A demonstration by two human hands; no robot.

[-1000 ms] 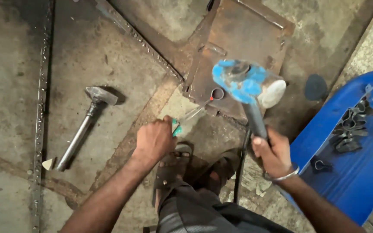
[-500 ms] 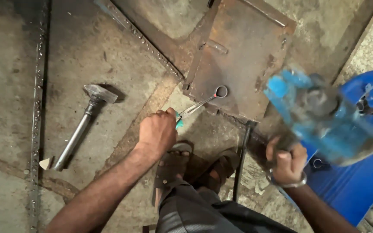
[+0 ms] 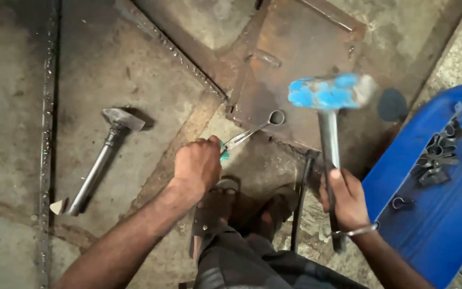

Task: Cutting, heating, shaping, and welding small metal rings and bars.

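Observation:
My left hand [image 3: 199, 163] grips teal-handled pliers [image 3: 244, 137] whose jaws hold a small metal ring [image 3: 277, 117] on a rusty steel plate [image 3: 300, 59]. My right hand [image 3: 346, 198] is closed round the steel handle of a blue-headed sledgehammer [image 3: 330, 92]. The hammer head hangs raised and motion-blurred above the plate, just right of the ring. My sandalled feet [image 3: 241, 206] rest on the floor between both hands.
A second all-metal hammer [image 3: 100, 160] lies on the concrete floor at left, next to a welded steel strip [image 3: 46, 134]. A blue sheet [image 3: 434, 198] at right carries several small bent metal pieces [image 3: 437, 152]. A dark rod [image 3: 300, 198] lies by my right foot.
The hammer head sat on the ring a second ago, then swung up and to the right, and has come back above the plate. My left hand keeps the pliers on the ring.

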